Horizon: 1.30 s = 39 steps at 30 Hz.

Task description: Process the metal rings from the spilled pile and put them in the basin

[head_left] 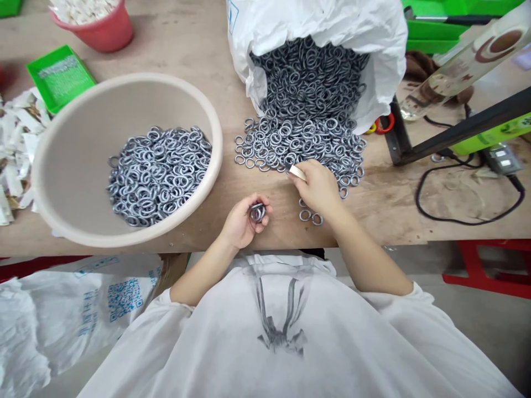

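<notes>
My left hand (243, 222) is curled, palm up, around a few grey metal rings (258, 212) above the near part of the table. Beyond it to the right, my right hand (318, 185) reaches the near edge of a heap of the same rings (302, 141), fingers pinched together. A cream band with a dark tip (297, 173) shows at those fingertips; whether it is finger tape or a held piece, I cannot tell. The heap spills from a white sack (385, 61) lying on its side. More rings (160, 177) lie in a large beige basin (66, 171) on the left.
Loose rings (311, 217) lie near my right wrist. A black metal frame (460, 130) and a cable (431, 218) occupy the right side. A green tray (85, 77) and a pink bucket (103, 36) stand at the back left. White scraps (20, 143) lie beside the basin.
</notes>
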Each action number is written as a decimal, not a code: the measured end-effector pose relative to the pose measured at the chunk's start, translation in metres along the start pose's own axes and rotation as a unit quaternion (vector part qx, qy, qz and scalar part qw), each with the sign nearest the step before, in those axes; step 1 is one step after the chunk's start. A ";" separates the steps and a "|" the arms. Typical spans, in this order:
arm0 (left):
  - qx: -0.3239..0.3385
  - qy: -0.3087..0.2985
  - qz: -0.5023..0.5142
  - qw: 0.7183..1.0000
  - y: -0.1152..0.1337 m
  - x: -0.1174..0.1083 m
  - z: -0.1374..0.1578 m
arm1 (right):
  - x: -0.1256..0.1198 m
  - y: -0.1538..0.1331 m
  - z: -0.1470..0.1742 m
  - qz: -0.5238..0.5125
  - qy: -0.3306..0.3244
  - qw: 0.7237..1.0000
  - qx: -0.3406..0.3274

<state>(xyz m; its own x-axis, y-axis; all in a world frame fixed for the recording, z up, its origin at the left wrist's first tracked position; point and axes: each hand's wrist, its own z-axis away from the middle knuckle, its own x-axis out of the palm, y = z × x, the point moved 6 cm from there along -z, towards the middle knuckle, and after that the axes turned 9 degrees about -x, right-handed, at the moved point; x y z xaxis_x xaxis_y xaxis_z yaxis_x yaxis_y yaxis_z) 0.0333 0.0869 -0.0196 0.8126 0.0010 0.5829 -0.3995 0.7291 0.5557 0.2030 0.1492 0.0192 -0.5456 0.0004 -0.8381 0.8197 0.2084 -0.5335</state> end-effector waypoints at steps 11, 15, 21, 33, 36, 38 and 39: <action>0.179 0.031 -0.137 0.974 0.000 0.015 -0.006 | 0.019 -0.040 0.038 -0.510 -0.049 0.858 0.030; 0.161 0.011 -0.117 0.980 -0.001 0.019 -0.004 | 0.022 -0.039 0.039 -0.552 -0.047 0.831 0.047; 0.014 -0.069 -0.040 0.997 -0.007 0.033 0.003 | 0.030 -0.035 0.044 -0.561 -0.006 0.826 0.051; 0.019 -0.035 -0.017 0.999 -0.011 0.034 0.007 | 0.012 -0.042 0.051 -0.459 0.039 0.888 -0.001; 0.025 -0.039 -0.013 0.999 -0.008 0.035 0.009 | 0.006 -0.039 0.049 -0.409 0.054 0.911 -0.018; 0.030 -0.035 -0.009 0.999 -0.005 0.034 0.010 | -0.001 -0.038 0.050 -0.351 0.069 0.933 -0.043; 0.032 -0.030 -0.004 0.999 -0.005 0.033 0.010 | -0.004 -0.040 0.050 -0.314 0.071 0.945 -0.063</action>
<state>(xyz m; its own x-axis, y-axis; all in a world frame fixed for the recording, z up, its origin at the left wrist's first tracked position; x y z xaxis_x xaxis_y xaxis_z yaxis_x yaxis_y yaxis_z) 0.0572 0.0766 0.0028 0.7898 -0.0480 0.6115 -0.4203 0.6838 0.5965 0.1814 0.0917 0.0378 -0.9428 -0.0328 -0.3317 0.3036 0.3267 -0.8951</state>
